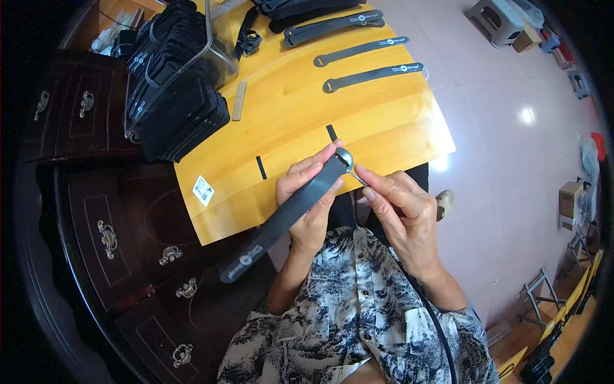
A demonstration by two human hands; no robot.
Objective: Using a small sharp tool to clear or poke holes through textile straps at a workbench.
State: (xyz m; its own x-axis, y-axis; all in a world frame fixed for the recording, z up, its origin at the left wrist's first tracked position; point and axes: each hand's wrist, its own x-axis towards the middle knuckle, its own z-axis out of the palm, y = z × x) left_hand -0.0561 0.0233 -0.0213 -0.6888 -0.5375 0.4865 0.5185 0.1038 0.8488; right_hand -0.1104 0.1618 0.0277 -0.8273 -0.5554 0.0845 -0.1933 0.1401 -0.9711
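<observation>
The fingers of our left hand (308, 201) grip a dark grey strap (276, 217) just below its slotted end, thumb on the near side and the other fingers on the far side. Thumb and forefinger of our right hand (409, 221) are closed in a pinch on a slim, shiny piece (360, 179), too small for us to name. Its tip points far and left, at the edge of the slotted end; whether it touches, we cannot tell.

The strap's long axis runs from far right, at the slot, to near left, where the printed end hangs free past the table (294, 105). So the slotted end lies to the far left of our right fingers, just beside them, with the left hand holding it. Our left palm is turned up under the strap; our right hand comes in from the right, knuckles up, wrist bent inward.

Beyond the hands, two short black strips (261, 168) lie on the table. Farther off, to the right, are two single straps (375, 77) and a small pile of straps (332, 28); at far left stands a stack of black straps (182, 125).
</observation>
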